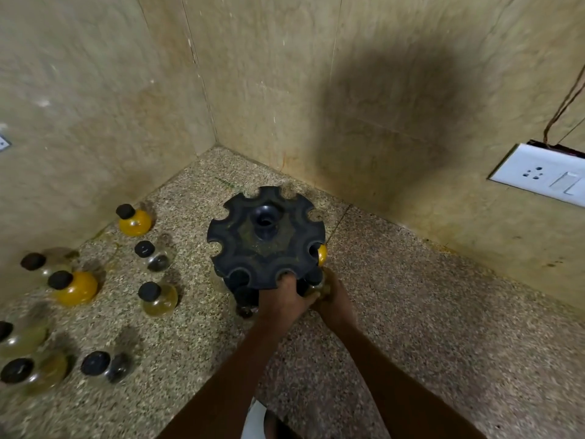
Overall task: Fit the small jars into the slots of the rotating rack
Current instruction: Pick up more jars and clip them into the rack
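Rack: the black rotating rack [266, 237] stands on the speckled stone counter [427, 312], near its far corner where the two beige walls meet — notched slots ring its top disc, and a hollow hub rises at the centre.
Left hand: the left hand [281, 299] reaches under the near rim of the top disc, fingertips up in one of the near notches; whether it holds anything there I cannot tell, since the disc hides the fingers.
Right hand: the right hand [332, 299] is wrapped round a pale, clear jar [321, 285] at the rack's near-right side, pressing it in just below the rim.
Seated jar: a yellow jar [322, 255] shows in a slot on the rack's right edge, partly hidden by the disc.
Loose jars: nine more stand along the counter's left side, well apart from the rack — two orange-yellow jars [134, 220] [76, 288], a pale-yellow jar [160, 301] and several clear ones, such as the clear jar [155, 256], all round-bodied with dark caps.
Wall: a white socket plate [541, 175] sits on the right wall, with a brown wire [566, 103] running up from it.
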